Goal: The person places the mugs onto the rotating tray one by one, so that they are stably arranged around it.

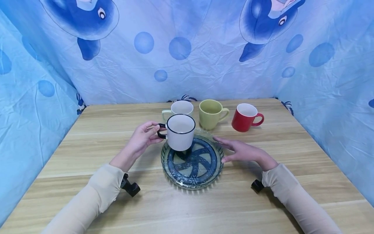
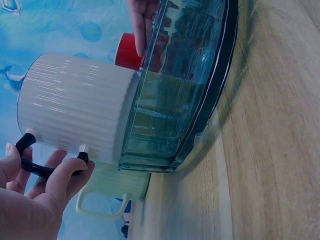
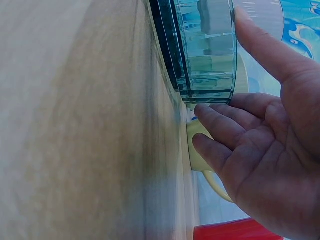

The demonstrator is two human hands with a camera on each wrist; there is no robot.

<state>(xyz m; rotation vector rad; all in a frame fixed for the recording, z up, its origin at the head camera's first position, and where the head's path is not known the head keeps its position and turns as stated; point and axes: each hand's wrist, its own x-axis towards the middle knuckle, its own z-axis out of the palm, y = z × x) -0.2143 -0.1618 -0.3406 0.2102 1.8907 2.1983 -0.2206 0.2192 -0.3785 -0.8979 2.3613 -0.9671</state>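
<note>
My left hand [image 1: 144,135] pinches the black handle [image 2: 37,167] of a white ribbed mug [image 1: 180,135] with a black rim. Upright, the mug is over the back left part of a round greenish glass dish [image 1: 190,186] with a blue swirl base. Whether its bottom touches the dish is hard to tell. At the dish's right side is my right hand [image 1: 243,151], its fingers loosely extended and the thumb apart. In the right wrist view, the fingertips [image 3: 205,111] lie at the dish's glass wall [image 3: 212,75], with nothing gripped.
Behind the dish stand a pale green mug [image 1: 182,106] with a white inside, partly hidden by the white mug, a yellow-green mug [image 1: 208,117] and a red mug [image 1: 242,121]. A wooden table [image 1: 187,214] carries everything. Blue dolphin-print curtains [image 1: 175,78] hang behind it.
</note>
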